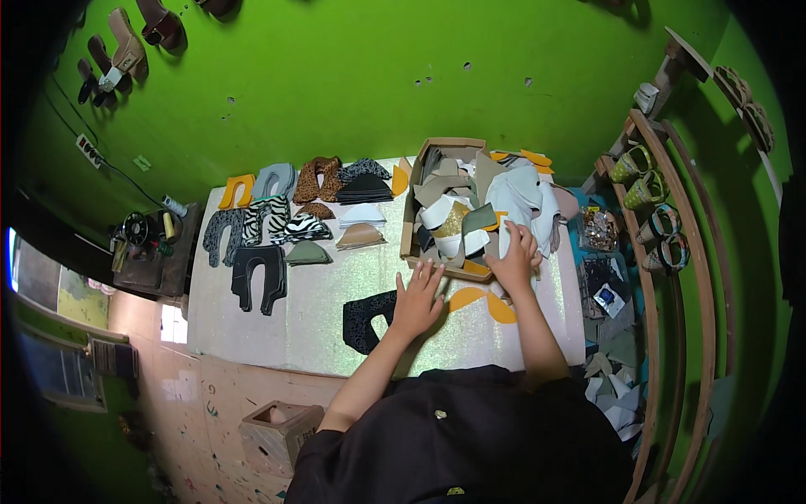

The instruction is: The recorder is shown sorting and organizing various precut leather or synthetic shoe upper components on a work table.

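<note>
My left hand [418,301] lies over the table by the front edge of a cardboard box [410,223], its fingers spread and holding nothing. Beside it is a black patterned cut piece [363,322] with a curved outline, partly hidden by the hand. At the box's front right corner, my right hand [516,259] reaches among the cut scraps [451,189], thumb apart from the fingers. Its fingertips touch the pile next to a small orange-yellow piece [497,221] and a pale grey piece [512,191]. Orange-yellow pieces [502,308] rest on the table between my forearms.
Stacks of cut shoe-upper pieces sit on the table's left half, including black [258,273], zebra-striped [267,220] and leopard-print [317,179] ones. A wooden rack [672,277] with sandals [645,189] stands at right. A wooden box [281,437] is on the floor.
</note>
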Demonstrator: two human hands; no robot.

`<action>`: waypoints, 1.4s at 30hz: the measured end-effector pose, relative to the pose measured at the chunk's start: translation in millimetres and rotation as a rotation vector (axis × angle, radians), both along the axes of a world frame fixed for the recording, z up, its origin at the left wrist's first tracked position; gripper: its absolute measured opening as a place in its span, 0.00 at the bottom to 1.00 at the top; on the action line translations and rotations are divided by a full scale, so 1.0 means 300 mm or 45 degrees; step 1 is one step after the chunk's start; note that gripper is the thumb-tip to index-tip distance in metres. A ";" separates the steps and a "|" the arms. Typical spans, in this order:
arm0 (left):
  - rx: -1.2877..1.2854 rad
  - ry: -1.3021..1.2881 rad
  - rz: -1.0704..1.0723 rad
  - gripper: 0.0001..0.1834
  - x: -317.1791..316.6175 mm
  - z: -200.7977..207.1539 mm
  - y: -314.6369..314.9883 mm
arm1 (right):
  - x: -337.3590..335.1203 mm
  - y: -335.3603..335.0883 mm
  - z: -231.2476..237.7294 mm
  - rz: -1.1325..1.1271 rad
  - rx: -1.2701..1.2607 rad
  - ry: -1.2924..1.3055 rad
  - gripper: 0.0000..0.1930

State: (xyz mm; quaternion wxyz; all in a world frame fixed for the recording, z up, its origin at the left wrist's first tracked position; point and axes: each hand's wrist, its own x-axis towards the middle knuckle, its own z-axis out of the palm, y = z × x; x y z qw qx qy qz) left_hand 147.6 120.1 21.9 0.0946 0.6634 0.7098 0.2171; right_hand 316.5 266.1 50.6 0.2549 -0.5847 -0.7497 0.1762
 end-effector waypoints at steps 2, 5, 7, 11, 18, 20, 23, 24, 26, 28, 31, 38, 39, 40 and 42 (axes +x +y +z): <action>-0.066 0.041 -0.008 0.34 0.006 -0.001 0.003 | 0.013 0.019 0.013 0.043 -0.072 -0.063 0.43; -0.048 0.056 0.036 0.32 0.009 0.006 -0.003 | 0.015 0.035 0.003 0.120 -0.180 -0.149 0.46; 0.006 0.045 0.093 0.31 0.018 0.000 -0.006 | 0.018 0.048 -0.017 0.183 -0.119 -0.019 0.45; 0.023 0.042 0.115 0.31 0.029 -0.004 -0.008 | 0.029 0.038 -0.061 0.174 -0.067 0.185 0.39; 0.021 -0.040 0.139 0.27 0.031 0.046 0.058 | 0.094 0.096 -0.033 -0.037 -0.088 -0.016 0.43; 0.069 -0.068 0.124 0.26 0.036 0.060 0.110 | 0.085 0.137 -0.018 -0.052 -0.164 -0.046 0.46; 0.187 -0.016 0.010 0.29 0.053 0.083 0.223 | 0.055 0.156 -0.037 0.012 -0.277 -0.083 0.50; 0.208 -0.020 -0.005 0.33 0.056 0.088 0.264 | 0.036 0.159 -0.054 -0.015 -0.305 -0.084 0.49; 0.204 -0.065 0.042 0.34 0.069 0.099 0.346 | 0.004 0.171 -0.088 -0.073 -0.332 -0.112 0.46; 0.166 -0.135 0.102 0.38 0.085 0.117 0.417 | 0.012 0.204 -0.132 -0.110 -0.263 -0.158 0.46; 0.019 -0.134 0.032 0.37 0.055 0.092 0.472 | 0.003 0.226 -0.124 -0.153 -0.114 -0.249 0.42; 0.079 0.046 0.021 0.11 -0.032 0.062 0.436 | 0.071 0.334 -0.165 0.027 0.079 -0.237 0.28; 0.073 0.047 0.045 0.10 -0.046 0.070 0.431 | 0.066 0.337 -0.166 0.032 0.196 -0.208 0.25; 0.061 0.045 0.053 0.10 -0.058 0.077 0.427 | 0.074 0.335 -0.165 -0.007 0.184 -0.183 0.22; 0.131 0.187 0.153 0.10 -0.079 0.089 0.419 | 0.084 0.352 -0.148 -0.158 0.012 -0.027 0.19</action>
